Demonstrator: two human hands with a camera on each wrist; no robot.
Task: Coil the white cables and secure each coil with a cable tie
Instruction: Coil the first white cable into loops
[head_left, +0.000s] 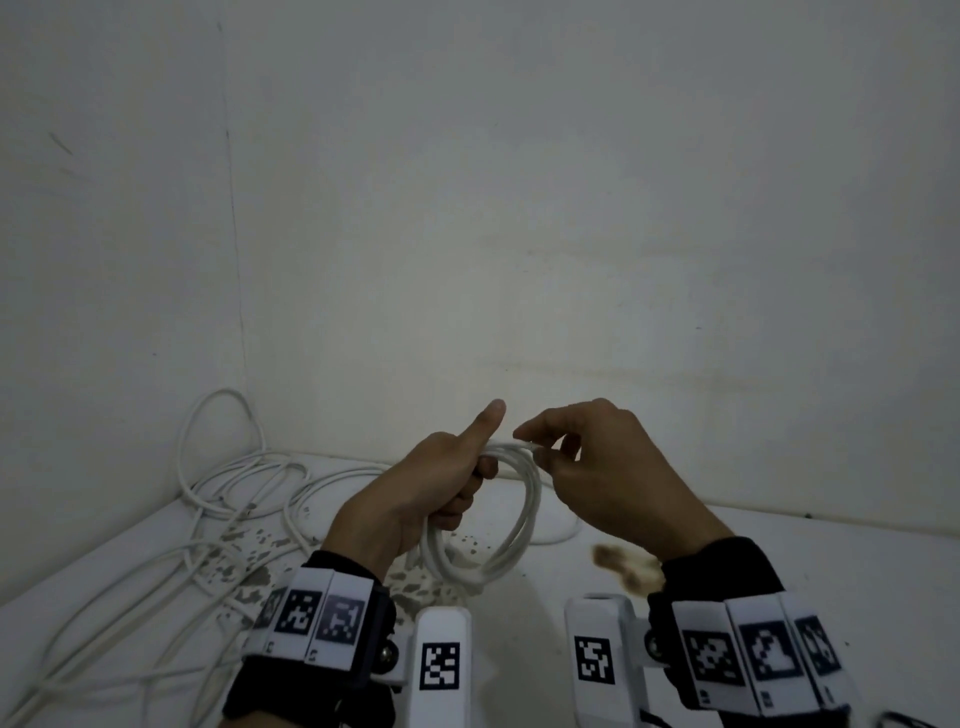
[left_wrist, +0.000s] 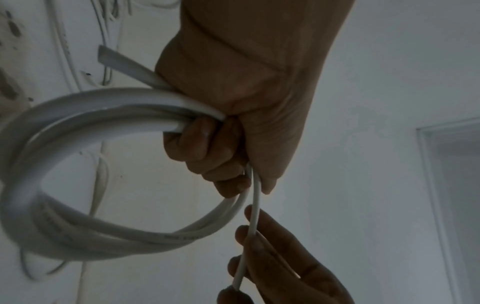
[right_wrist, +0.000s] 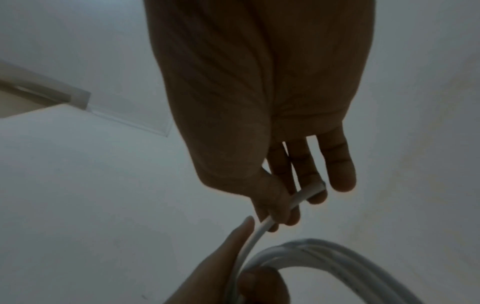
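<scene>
Above the white table (head_left: 779, 597), item one: a coil of white cable (head_left: 511, 525), held clear of the surface. The left hand (head_left: 431, 493) is clenched round the coil's upper turns, thumb raised. The right hand (head_left: 602, 467), just beside it, is held palm down; the cable's free end (right_wrist: 306, 193) is pinched between thumb and forefinger, the other fingers extended. Left of the coil, loose white cables (head_left: 208, 519) are spread on the table by the wall (head_left: 467, 208).

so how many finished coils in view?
1, untied: the coil held in the left hand, its end pinched by the right hand. Loose cables lie left; no ties visible.
</scene>
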